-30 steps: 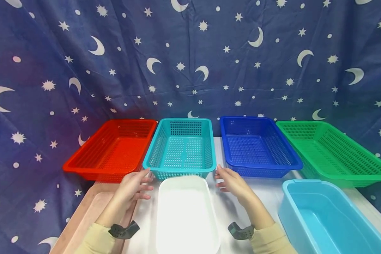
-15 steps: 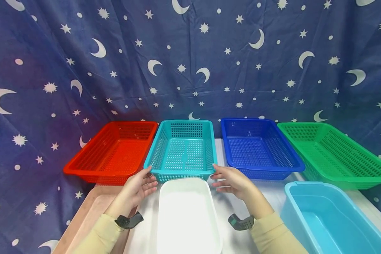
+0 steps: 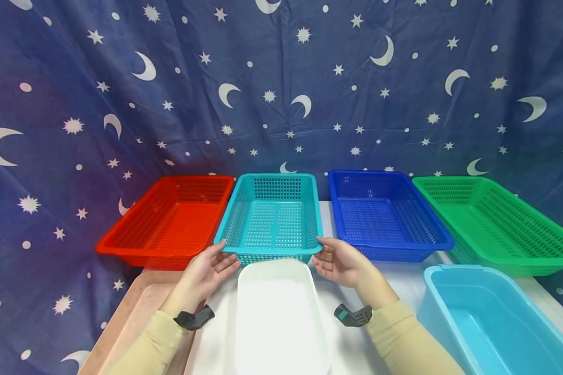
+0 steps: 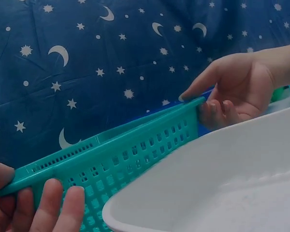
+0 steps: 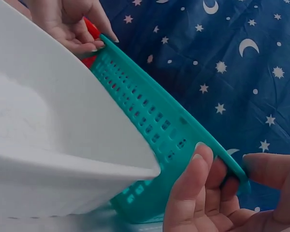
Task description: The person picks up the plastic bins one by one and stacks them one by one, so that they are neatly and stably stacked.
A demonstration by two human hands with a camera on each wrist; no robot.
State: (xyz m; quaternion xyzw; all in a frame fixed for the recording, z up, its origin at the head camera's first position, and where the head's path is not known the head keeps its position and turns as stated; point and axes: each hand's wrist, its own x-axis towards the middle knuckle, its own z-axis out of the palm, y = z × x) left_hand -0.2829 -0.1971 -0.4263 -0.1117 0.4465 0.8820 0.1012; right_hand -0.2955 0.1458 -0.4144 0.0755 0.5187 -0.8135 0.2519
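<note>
A turquoise perforated plastic basket (image 3: 273,251) stands at the back, between a red and a dark blue one. My left hand (image 3: 205,275) holds its front left corner, thumb on the rim and fingers below against the wall. At the front right corner my right hand (image 3: 343,263) grips the rim the same way; the right wrist view shows the thumb (image 5: 268,169) over the rim and fingertips (image 5: 195,166) along the front wall. Just in front of the basket, between my forearms, lies a white tub (image 3: 281,317).
A red basket (image 3: 143,252) stands left, a dark blue basket (image 3: 394,245) and a green basket (image 3: 511,263) right. A pinkish tray (image 3: 136,307) lies front left, a light blue tub (image 3: 443,312) front right. Behind hangs a starry curtain (image 3: 281,120).
Both hands have closed in on the turquoise basket from its sides. Their thumbs have come onto the rim at the front corners. The basket shows no clear shift of its own.
</note>
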